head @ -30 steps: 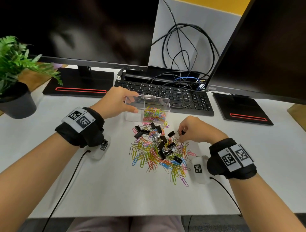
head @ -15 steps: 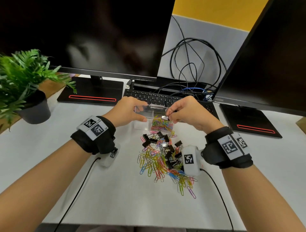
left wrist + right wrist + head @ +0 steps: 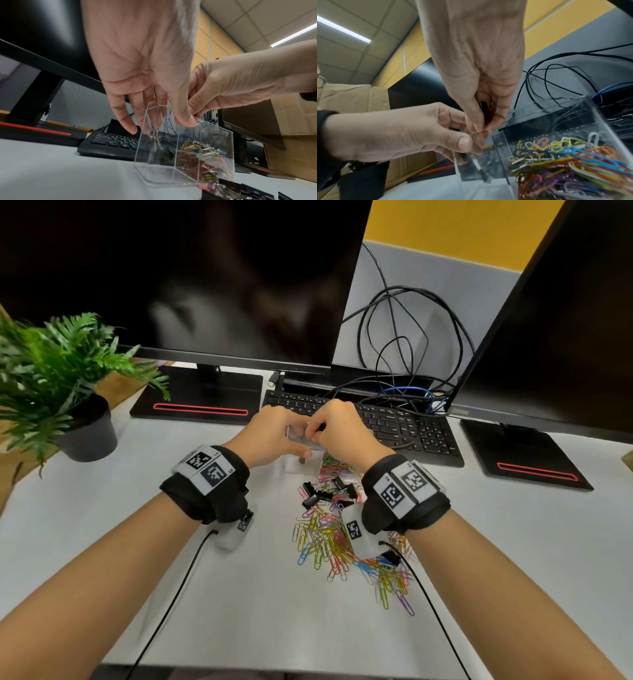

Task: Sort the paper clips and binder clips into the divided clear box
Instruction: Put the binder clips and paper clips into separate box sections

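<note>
From the head view, both hands meet over the clear box on the surface, beyond the loose clips. At the left wrist, the left hand grips the box's rim. At the right wrist, the right hand pinches a black binder clip above the left compartment; paper clips fill the right one.

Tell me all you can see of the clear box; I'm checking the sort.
The clear box is rigid transparent plastic, open-topped, split by a clear divider. It stands on the desk before the keyboard. Its right compartment holds coloured paper clips; the left holds something dark. The left hand grips its rim; the right hand holds a binder clip above it.
</note>
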Demonstrator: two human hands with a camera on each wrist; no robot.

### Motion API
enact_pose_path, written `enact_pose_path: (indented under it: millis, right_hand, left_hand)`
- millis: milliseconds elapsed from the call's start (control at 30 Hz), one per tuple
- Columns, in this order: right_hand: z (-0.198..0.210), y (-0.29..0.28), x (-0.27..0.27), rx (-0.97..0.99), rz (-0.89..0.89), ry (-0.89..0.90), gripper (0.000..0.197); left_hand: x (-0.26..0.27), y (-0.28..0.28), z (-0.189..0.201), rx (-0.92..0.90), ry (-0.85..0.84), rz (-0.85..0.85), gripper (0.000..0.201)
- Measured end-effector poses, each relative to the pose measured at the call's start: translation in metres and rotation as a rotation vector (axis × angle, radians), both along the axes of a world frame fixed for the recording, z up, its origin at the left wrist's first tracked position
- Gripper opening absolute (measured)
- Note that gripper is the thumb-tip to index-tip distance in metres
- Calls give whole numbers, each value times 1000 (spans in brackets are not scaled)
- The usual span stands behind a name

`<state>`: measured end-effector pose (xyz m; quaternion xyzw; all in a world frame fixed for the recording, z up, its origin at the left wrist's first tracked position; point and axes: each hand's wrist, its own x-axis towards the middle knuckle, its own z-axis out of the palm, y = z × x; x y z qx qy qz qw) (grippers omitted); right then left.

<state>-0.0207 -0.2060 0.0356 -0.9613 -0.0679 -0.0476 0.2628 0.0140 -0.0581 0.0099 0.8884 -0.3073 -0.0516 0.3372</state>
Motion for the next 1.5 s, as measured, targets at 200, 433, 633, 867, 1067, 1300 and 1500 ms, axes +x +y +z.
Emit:
enact_pose_path:
  millis: [200,433,633,867,1067,1300,1500]
  right_hand:
    - [-2,1,0,-58,22,9,26]
    - [6,-14,-10,78,-73,-41,23]
    - [17,-55,-43,134,-185,132,13]
    - [-10,-88,-72,-113,-132,428,24]
    - [-19,-102,-95,-314,-171,716,72]
    - [-29,-100,-111,-363,-108,716,77]
    - [-38,-90,-109,-216,-77,573,50]
  left_hand:
    - [-1,0,0,-20,3,-8,45]
    - [1,0,-1,13,-9,17,55]
    - [6,0,-6,27,18,33,64]
    - [7,0,-7,26,29,36,65]
    - [6,0,-7,39,14,32,65]
    - [5,-1,-6,38,11,38,64]
    - [4,-1,-5,34,16,48,63]
